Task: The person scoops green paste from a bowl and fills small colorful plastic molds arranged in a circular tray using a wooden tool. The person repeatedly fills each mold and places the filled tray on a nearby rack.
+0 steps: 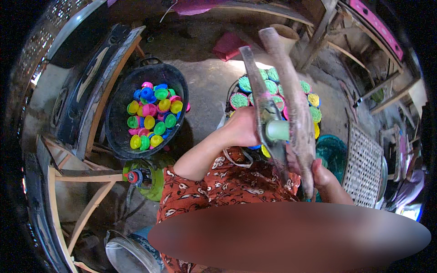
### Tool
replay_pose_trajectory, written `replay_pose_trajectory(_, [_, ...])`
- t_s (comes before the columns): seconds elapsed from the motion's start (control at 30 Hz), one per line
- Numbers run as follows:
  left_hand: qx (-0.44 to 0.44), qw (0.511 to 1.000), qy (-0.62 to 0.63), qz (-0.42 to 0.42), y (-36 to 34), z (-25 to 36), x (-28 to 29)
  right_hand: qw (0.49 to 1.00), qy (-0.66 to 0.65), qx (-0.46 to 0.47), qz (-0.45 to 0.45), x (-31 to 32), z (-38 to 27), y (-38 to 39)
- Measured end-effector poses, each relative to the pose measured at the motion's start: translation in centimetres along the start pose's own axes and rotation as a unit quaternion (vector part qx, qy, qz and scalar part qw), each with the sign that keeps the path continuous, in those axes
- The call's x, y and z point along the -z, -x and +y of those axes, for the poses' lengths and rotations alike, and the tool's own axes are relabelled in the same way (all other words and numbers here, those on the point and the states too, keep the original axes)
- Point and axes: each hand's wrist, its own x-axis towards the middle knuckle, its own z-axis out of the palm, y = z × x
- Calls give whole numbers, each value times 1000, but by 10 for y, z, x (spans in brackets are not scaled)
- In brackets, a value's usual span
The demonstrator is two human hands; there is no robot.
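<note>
In front of my chest I hold a worn wooden tool made of a thick rough wooden bar (pixel 291 82) and a flatter dark bar (pixel 257 77), side by side and nearly upright. A short pale green cylinder (pixel 277 130) sits between the two. My left hand (pixel 244 127) grips the dark bar at about its middle, its fingertips hidden behind it. Lower down, my right hand (pixel 322 175) is closed around the bottom part of the thick bar, partly covered by the wood. Behind the tool stand several colourful cups (pixel 240 100) filled with green shredded-looking material, grouped together.
A large black basin (pixel 178 77) of small bright plastic cups stands on the left. Near it are a yellow-green jug (pixel 156 182), a wooden frame (pixel 86 178) and a bucket (pixel 127 257). A teal basin (pixel 334 150) and white woven basket (pixel 363 166) are on the right.
</note>
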Motion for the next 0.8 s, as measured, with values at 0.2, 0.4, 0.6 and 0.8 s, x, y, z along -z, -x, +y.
replay_pose_trajectory(0.2, [-346,481,803,-66,-22,1,82,991,-69,-20,-109,-16,-28,-10])
replay_pose_trajectory(0.4, [-517,571,637,-32,-29,0,103,977,-28,-115,-175,-7,-62,-24])
replay_pose_trajectory(0.6, [-308,582,745,103,-68,-55,92,990,-59,-126,-5,10,-84,-42])
replay_pose_trajectory(0.8, [-230,424,871,91,-93,-106,72,989,-13,-128,72,17,-88,-67])
